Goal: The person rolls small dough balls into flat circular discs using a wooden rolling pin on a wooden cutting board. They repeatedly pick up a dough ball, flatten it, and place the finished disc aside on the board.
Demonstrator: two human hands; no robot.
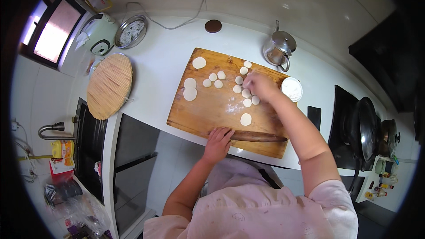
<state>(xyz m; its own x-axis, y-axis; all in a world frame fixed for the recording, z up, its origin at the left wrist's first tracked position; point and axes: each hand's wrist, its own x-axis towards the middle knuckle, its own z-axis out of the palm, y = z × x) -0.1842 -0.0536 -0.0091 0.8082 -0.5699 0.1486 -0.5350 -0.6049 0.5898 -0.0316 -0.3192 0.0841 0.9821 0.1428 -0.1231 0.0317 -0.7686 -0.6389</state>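
Black metal makes the tap, set well left of the wooden board. Beyond the board's far left corner and well apart from it stands a pale green rice cooker; nearer, left of the board, a round slatted tray lies over another vessel. The steel bowl, holding a whitish mix with dark specks, sits beside the cooker.

On the board's left part lie three flat dough rounds, two of them overlapping, then a cluster of four small dough discs. The left hand is at the board's near edge, fingers extended and loosely spread over the left end of the rolling pin, which lies along that edge. A brown disc rests beyond the far edge. One more dough round lies between the pin and the right-hand discs.

The right hand, fingers bent and blurred, is among these discs; whether it has hold of one I cannot tell. Its forearm blocks part of the board's right side. A steel kettle stands just past the far edge, a white tub of white powder at the right edge, and a dark wok farther right.
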